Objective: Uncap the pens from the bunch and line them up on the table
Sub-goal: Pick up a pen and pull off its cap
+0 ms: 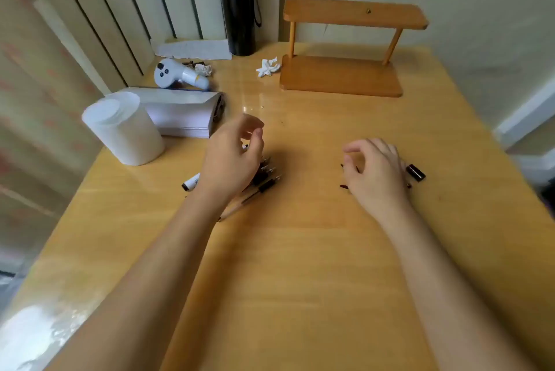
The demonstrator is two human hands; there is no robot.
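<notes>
Several uncapped pens [265, 178] lie side by side on the wooden table [300, 250], tips pointing up and right, partly hidden under my left hand [232, 160]. That hand hovers over them with fingers loosely curled and apart, holding nothing I can see. A white marker [190, 182] lies just left of my left wrist. My right hand [374, 171] rests over several small dark caps [344, 186], fingers curled, most caps hidden beneath it. A larger black cap [416, 173] lies just right of that hand.
A white paper roll [124, 127] and a stack of paper [186, 113] stand at the left. Behind them lie a white controller [177, 74], a black flask [235, 4], crumpled paper [268, 67] and a wooden shelf stand [342, 76].
</notes>
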